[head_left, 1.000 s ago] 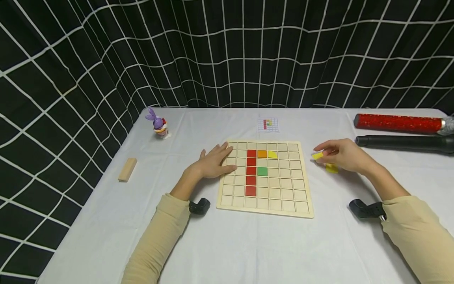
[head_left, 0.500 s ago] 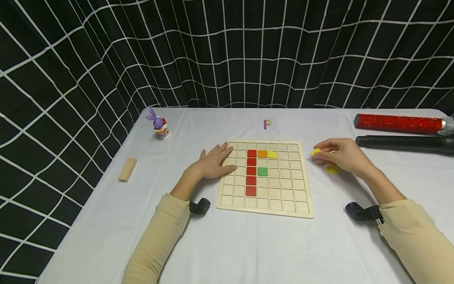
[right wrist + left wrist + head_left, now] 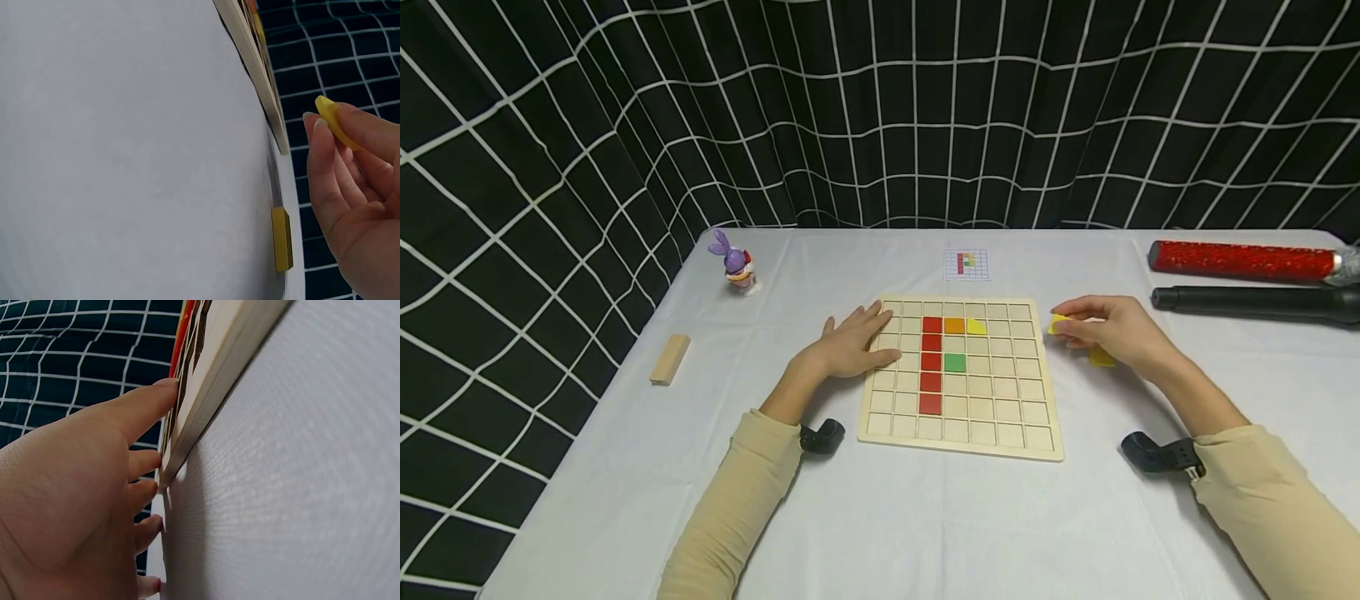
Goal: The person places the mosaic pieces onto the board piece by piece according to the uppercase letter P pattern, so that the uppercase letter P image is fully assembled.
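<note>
A wooden grid board [image 3: 970, 433] lies on the table. In its cells sit a column of several red tiles [image 3: 931, 362], an orange tile [image 3: 954, 326], a yellow piece with a slanted side [image 3: 977, 327] and a green tile [image 3: 955, 362]. My left hand [image 3: 853, 343] rests on the board's left edge, fingers straight; the left wrist view shows the thumb [image 3: 150, 403] over the rim. Just off the right edge, my right hand [image 3: 1112, 329] pinches a yellow piece [image 3: 334, 122] between thumb and fingertips, raised above the table. A second yellow piece [image 3: 281, 239] lies on the cloth below that hand.
Behind the board lies a small printed card [image 3: 967, 264] with a coloured grid pattern. A purple-eared figurine [image 3: 737, 265] and a wooden block [image 3: 670, 359] are at the left. At the far right lie a red tube [image 3: 1240, 260] and a black tube [image 3: 1255, 303].
My right hand has lifted the yellow piece and carried it left, toward the board's right edge. The left hand and the board have not moved.
</note>
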### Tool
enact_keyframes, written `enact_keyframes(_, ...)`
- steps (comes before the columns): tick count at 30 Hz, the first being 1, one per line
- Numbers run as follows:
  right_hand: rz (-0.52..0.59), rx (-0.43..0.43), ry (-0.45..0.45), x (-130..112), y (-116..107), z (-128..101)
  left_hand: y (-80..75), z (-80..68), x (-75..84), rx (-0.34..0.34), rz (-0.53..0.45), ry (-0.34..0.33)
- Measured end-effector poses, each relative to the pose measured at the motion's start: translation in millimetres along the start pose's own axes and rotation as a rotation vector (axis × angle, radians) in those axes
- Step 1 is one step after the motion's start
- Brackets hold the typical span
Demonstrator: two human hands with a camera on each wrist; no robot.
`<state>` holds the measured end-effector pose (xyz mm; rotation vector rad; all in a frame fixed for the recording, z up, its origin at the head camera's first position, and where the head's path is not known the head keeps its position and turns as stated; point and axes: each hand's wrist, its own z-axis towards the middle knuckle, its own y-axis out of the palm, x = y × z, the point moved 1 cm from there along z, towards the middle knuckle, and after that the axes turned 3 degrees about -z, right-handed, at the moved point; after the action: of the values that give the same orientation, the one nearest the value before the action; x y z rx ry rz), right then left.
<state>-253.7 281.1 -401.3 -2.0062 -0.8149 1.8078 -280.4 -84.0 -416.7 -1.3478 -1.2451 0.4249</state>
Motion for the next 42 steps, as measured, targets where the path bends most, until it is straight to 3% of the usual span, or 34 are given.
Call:
enact_keyframes(10, 0.182, -0.029, -0.023, -2.8, 9.4, 2.2, 0.7, -0.4, -0.8, -0.004, -0.004, 0.003)
enact_keyframes(17, 0.196, -0.025, -0.05, -4.5, 12.9, 1.2, 1.6, 1.2, -1.8, 0.002, 0.003, -0.005)
enact_keyframes(24, 0.3, -0.024, -0.031, -8.7, 17.4, 0.3, 1.3, 0.9, -1.4, 0.0, 0.008, -0.008)
enact_keyframes(35, 0.192, -0.076, 0.019, -16.4, 25.5, -2.3, -0.5, -0.4, -0.2, 0.001, 0.011, -0.01)
enact_keyframes(42, 0.227, -0.161, 0.046, -20.2, 33.3, -3.3, -0.7, -1.5, 0.7, 0.002, 0.005, -0.007)
